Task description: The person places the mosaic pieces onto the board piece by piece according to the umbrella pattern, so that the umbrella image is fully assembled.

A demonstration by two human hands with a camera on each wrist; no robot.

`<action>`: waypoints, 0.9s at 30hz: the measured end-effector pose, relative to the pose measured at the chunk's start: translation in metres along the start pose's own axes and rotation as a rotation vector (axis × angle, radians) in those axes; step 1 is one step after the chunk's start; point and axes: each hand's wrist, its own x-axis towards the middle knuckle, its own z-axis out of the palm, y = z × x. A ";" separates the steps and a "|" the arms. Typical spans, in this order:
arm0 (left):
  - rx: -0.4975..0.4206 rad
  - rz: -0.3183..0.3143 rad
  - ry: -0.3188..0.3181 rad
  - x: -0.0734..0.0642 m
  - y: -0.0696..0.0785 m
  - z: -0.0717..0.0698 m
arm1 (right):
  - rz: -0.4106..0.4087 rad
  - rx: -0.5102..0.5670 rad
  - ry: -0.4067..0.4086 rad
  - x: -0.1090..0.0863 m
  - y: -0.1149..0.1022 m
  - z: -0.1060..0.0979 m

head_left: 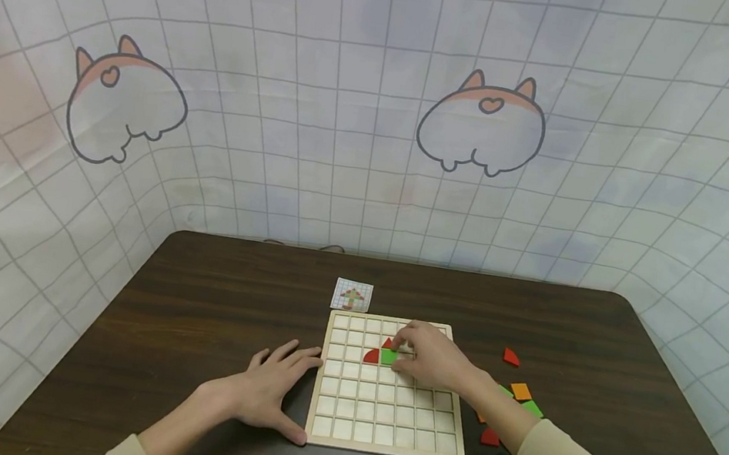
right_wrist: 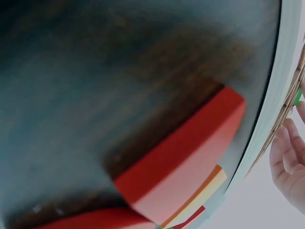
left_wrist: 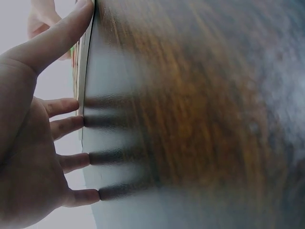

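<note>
A pale wooden board (head_left: 346,410) with a raised grid lies on the dark table. On its upper part are a red quarter-circle tile (head_left: 372,356), a red triangle tile (head_left: 387,343) and a green square tile (head_left: 387,357). My right hand (head_left: 433,355) reaches over the board from the right; its thumb and index finger pinch the green tile around its right side. What lies beneath the palm is hidden. My left hand (head_left: 268,389) rests on the table with fingers spread, thumb and fingertips touching the board's left edge. The left wrist view shows this left hand (left_wrist: 28,157) close up.
A small card (head_left: 352,296) with a coloured grid picture lies behind the board. Loose tiles lie right of it: a red quarter-circle (head_left: 511,357), an orange square (head_left: 520,391), a green one (head_left: 532,409) and a red one (head_left: 490,437), some partly behind my right forearm.
</note>
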 end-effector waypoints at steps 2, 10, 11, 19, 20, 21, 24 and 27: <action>0.001 0.000 0.000 0.000 0.000 0.000 | -0.009 0.006 0.006 0.000 0.000 0.000; 0.003 0.004 0.004 0.001 -0.001 0.000 | -0.022 0.026 0.010 0.000 0.000 -0.001; 0.003 0.004 0.004 0.001 0.000 0.000 | -0.023 0.029 0.007 0.000 0.000 -0.001; 0.005 0.004 0.002 0.001 -0.001 0.001 | -0.003 0.102 -0.013 -0.008 0.002 -0.013; 0.002 0.004 0.001 0.001 -0.001 0.001 | 0.004 0.110 -0.011 -0.009 0.002 -0.014; 0.001 0.004 0.000 0.001 -0.001 0.001 | 0.008 0.118 -0.008 -0.011 0.002 -0.016; -0.001 0.002 -0.003 0.001 -0.001 0.001 | 0.006 0.130 0.006 -0.018 0.005 -0.021; 0.000 0.002 -0.004 0.001 -0.001 0.000 | 0.024 0.134 0.011 -0.025 0.010 -0.027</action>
